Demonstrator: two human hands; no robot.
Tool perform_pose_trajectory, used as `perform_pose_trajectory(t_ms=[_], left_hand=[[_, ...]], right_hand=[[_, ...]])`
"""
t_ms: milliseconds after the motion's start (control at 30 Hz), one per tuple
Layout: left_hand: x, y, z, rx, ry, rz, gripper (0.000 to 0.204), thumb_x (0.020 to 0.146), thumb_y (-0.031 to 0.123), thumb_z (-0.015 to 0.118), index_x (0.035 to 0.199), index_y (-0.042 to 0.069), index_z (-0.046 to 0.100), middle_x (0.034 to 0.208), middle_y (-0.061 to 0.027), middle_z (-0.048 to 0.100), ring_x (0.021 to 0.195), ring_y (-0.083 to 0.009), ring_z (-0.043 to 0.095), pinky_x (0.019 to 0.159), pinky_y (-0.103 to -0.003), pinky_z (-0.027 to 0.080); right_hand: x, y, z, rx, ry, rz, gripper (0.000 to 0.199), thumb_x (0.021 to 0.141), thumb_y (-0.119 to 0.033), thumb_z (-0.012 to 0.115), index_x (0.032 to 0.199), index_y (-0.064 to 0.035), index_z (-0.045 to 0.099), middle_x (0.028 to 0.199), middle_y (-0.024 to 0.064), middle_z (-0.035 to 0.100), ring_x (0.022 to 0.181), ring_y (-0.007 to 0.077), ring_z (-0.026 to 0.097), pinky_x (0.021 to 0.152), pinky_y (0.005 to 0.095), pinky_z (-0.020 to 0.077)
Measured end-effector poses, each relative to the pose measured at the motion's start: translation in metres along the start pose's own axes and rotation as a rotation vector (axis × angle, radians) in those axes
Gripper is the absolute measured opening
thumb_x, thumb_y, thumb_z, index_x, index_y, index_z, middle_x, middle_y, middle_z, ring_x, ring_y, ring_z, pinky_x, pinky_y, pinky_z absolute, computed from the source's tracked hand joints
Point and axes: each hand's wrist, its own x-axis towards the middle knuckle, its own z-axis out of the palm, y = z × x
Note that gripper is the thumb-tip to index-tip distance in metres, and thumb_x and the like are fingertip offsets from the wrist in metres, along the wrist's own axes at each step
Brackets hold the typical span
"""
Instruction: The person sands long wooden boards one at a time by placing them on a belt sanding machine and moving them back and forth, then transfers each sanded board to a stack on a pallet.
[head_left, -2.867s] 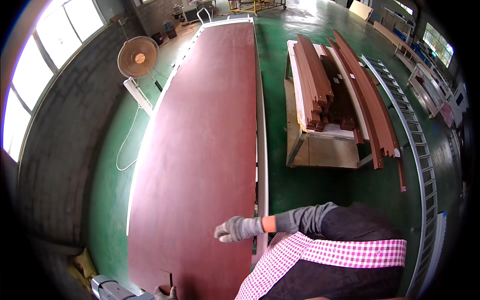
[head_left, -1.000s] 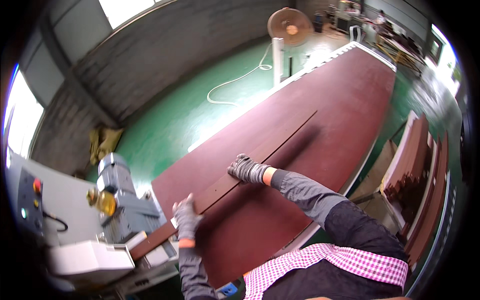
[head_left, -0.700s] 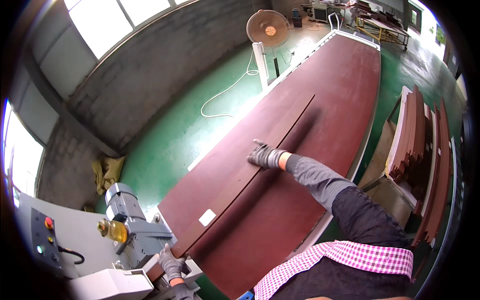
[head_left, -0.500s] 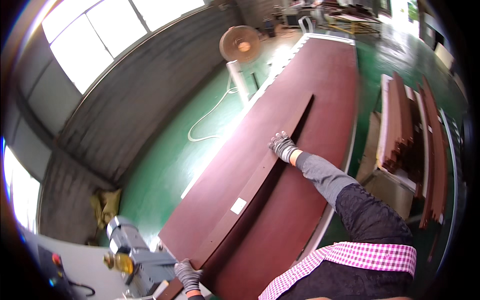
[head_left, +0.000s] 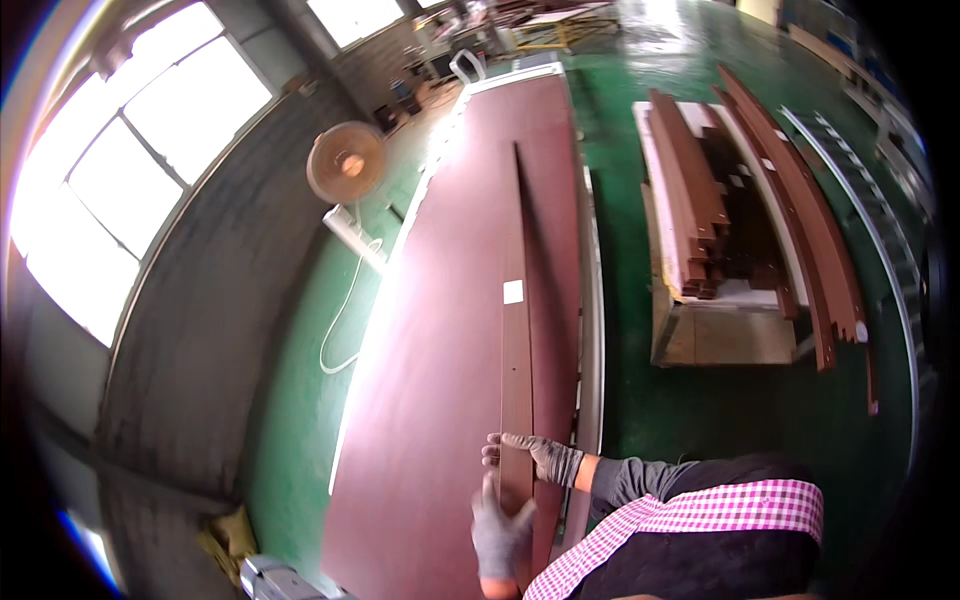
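Observation:
A long, narrow brown plank (head_left: 515, 345) with a small white label runs lengthwise over the dark red-brown panel surface (head_left: 430, 400), its near end reaching toward my body. My right hand (head_left: 553, 460), in a grey glove, grips the plank from its right side, thumb across the top and fingertips showing past the left edge. Just nearer, my gloved left hand (head_left: 500, 538) lies on the plank's left part, forefinger stretched along it and thumb spread away. The left hand's other fingers are partly hidden. A dark shadow falls along the plank's right side.
To the right, brown planks (head_left: 690, 190) are stacked on a pallet-like stand (head_left: 725, 335), with a metal ladder (head_left: 870, 190) beyond. A round fan (head_left: 346, 163), a white post (head_left: 352, 238) and a hose stand left. A grey motor (head_left: 275, 580) sits at the lower left.
The plank has turned from slanting across the surface to lying lengthwise, nearer my body. My left hand moved right, and my right hand came back toward me and closed around the plank. The view shifted.

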Motion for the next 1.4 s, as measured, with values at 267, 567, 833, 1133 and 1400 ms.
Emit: perform_pose_trajectory(t_ms=[267,567,833,1133,1400], left_hand=[[-0.117,0.032,0.073,-0.308,0.486,-0.155,0.056,0.069,0.019,0.083,0.114,0.001,0.056,0.102,-0.0143,0.061,0.09,-0.0282,0.061,0.082,-0.039,0.051],[-0.049,0.068,0.159,-0.442,0.21,0.176,0.07,0.078,0.022,0.078,0.133,-0.001,0.041,0.117,-0.016,0.055,0.105,-0.0253,0.056,0.093,-0.037,0.048],[0.127,0.306,0.148,-1.323,-0.514,0.572,0.072,0.098,0.055,0.043,0.151,0.01,0.024,0.154,-0.0129,0.027,0.141,-0.0268,0.026,0.116,-0.046,0.022],[0.08,0.496,0.253,-1.482,-0.803,0.587,0.024,0.089,0.005,0.067,0.11,0.003,0.057,0.096,-0.003,0.064,0.084,-0.0116,0.06,0.078,-0.026,0.051],[0.09,0.501,0.431,-1.393,-1.017,0.298,0.02,0.09,0.007,0.066,0.109,0.005,0.06,0.1,-0.0036,0.067,0.087,-0.0157,0.062,0.081,-0.03,0.052]], right_hand=[[-0.056,-0.039,0.036,-0.119,0.023,-0.055,0.028,0.088,-0.001,0.059,0.115,-0.0056,0.053,0.091,0.0053,0.064,0.082,0.0219,0.067,0.081,0.0357,0.0555],[-0.145,-0.206,0.132,-0.679,-0.062,-0.59,0.048,0.086,-0.02,0.071,0.123,0.0056,0.055,0.09,0.0106,0.067,0.078,0.0177,0.064,0.075,0.0304,0.0531],[-0.337,-0.304,0.217,-0.884,-0.062,-0.697,0.029,0.085,-0.019,0.07,0.103,0.0027,0.064,0.084,0.0156,0.069,0.071,0.0234,0.067,0.069,0.0322,0.0549],[-0.496,-0.097,0.101,-1.593,1.492,-1.203,0.075,0.076,-0.035,0.078,0.134,-0.0009,0.045,0.12,0.0216,0.061,0.11,0.0313,0.062,0.094,0.0392,0.0498],[-0.617,0.138,0.001,-0.729,2.169,-0.26,0.085,0.071,-0.04,0.078,0.137,-0.003,0.04,0.123,0.0217,0.057,0.112,0.0345,0.06,0.095,0.0436,0.0487]])
